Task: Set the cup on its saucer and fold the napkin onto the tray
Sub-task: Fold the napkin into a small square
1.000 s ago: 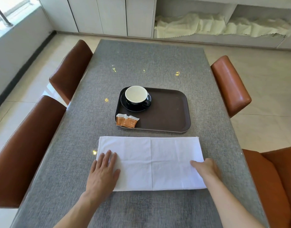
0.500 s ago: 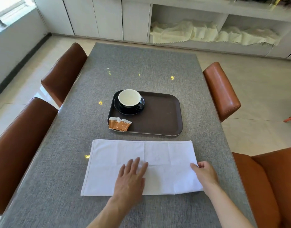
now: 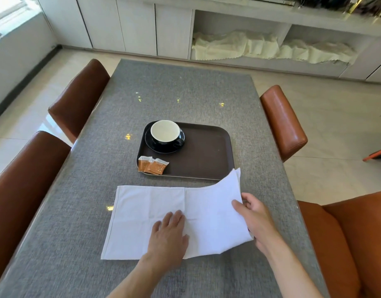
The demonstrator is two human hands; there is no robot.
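A white napkin [image 3: 142,214] lies folded lengthwise on the grey table, just in front of the brown tray [image 3: 206,151]. My left hand [image 3: 168,235] presses flat on the napkin's middle, fingers spread. My right hand [image 3: 257,218] grips the napkin's right end, which is lifted off the table with its far corner over the tray's near right rim. On the tray's left part a black cup [image 3: 166,133] with a white inside stands upright on its black saucer [image 3: 152,145].
Orange sachets [image 3: 153,165] lie at the tray's near left corner. Brown leather chairs stand around the table: two on the left [image 3: 77,97], one on the right [image 3: 282,121] and one near right [image 3: 346,244]. White cabinets with cream cloths [image 3: 271,48] line the far wall.
My left hand slid from the napkin's left end to its middle. My right hand took hold of the right end and raised it toward the tray.
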